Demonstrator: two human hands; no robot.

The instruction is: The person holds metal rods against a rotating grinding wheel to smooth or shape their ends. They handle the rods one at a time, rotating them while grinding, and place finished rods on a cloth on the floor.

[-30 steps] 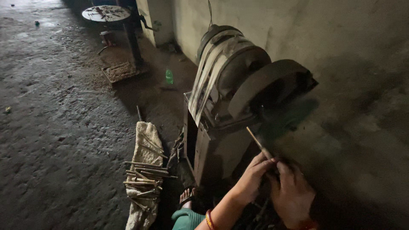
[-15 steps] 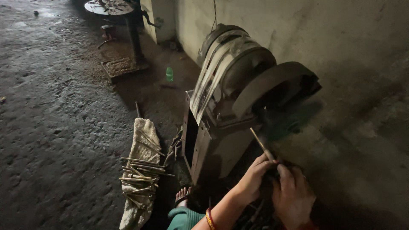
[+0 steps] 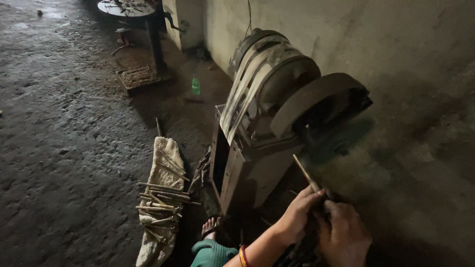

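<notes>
The rough concrete floor [image 3: 64,148] fills the left half of the frame, dark and gritty, and a bare wall [image 3: 396,44] closes the upper right. Against that wall, at centre, stands a boxy grinding machine [image 3: 257,163] with a belt-wrapped drum on top and a broad grey grinding wheel [image 3: 316,101] jutting toward the right. At the upper left a round metal stand [image 3: 131,9] rises on a post, with a shallow tray [image 3: 137,77] at its foot and a small green bottle [image 3: 196,85] near it. Lower left of the machine, a pale cloth [image 3: 163,173] lies on the floor carrying a loose heap of thin rods [image 3: 161,200].

At the bottom right the left hand [image 3: 297,217] and the right hand [image 3: 341,237] sit closed and pressed together around one thin rod [image 3: 307,174]. Both hands clasp its lower end, fingers curled tight; the left hand is higher on the shaft and so nearer the free tip. The rod's long axis runs up and to the left from the hands, its tip lying just below the wheel and beside the machine's right flank, not visibly touching either. A sandalled foot [image 3: 212,228] shows at the bottom edge.
</notes>
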